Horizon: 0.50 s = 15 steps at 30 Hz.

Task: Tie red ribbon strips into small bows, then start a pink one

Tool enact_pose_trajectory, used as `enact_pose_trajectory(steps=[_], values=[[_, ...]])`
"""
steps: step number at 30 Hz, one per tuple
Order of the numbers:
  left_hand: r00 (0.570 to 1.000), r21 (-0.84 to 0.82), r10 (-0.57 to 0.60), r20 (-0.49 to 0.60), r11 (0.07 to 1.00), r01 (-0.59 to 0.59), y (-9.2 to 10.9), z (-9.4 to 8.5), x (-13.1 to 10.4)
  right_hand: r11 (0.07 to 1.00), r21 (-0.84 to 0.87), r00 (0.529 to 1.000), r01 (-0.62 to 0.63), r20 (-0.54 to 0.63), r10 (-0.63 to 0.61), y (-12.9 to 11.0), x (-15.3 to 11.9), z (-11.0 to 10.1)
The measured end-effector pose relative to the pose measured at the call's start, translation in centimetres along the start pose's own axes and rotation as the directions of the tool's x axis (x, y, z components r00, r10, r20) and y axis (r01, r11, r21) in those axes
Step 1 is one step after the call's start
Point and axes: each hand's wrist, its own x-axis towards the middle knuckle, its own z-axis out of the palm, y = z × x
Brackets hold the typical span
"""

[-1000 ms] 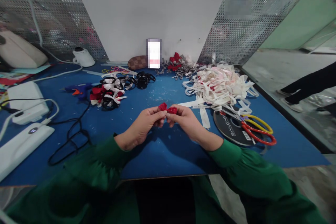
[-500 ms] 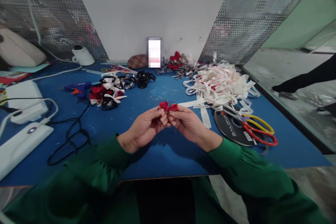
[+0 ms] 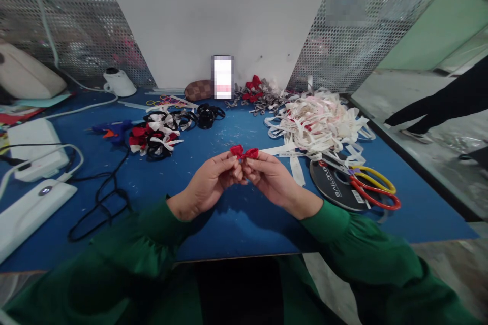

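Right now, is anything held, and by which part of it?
Yes: a red fabric bow. The left hand pinches the lower edge of its left loop, the right hand that of its right loop; contacts underneath are hidden.

Dimmish, diffuse light is falling on the blue table (image 3: 152,177), soft shadows pooling mid-table. Phone screen (image 3: 223,73) is blowing out white, mosaic-edged. Wide lens is stretching the sides. Mosaic is masking part of the right mesh panel (image 3: 389,15).

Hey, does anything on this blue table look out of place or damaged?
Nothing looks clearly damaged or spilled. Messiest is the tangled heap of white ribbon, with loose strips trailing out beside the right hand, which pinches a red bow.
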Motion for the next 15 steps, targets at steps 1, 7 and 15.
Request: enact_pose_trajectory(steps=[1, 7, 15], values=[[0.999, 0.09, 0.031, -0.033, 0.996, -0.028, 0.07, -0.18, 0.07, 0.998, -0.047, 0.999, 0.033, 0.007, -0.033, -0.2, 0.0, -0.05], [0.97, 0.326, 0.143, -0.198, 0.943, -0.072, 0.3, -0.84, 0.74, 0.954, -0.272, 0.992, 0.124, 0.029, -0.121, -0.45, 0.08, -0.28], [0.95, 0.315, 0.173, -0.262, 0.945, -0.085, 0.11, -0.49, 0.57, 0.682, -0.675, 0.941, 0.283, 0.056, -0.335, -0.11, 0.05, 0.0]])
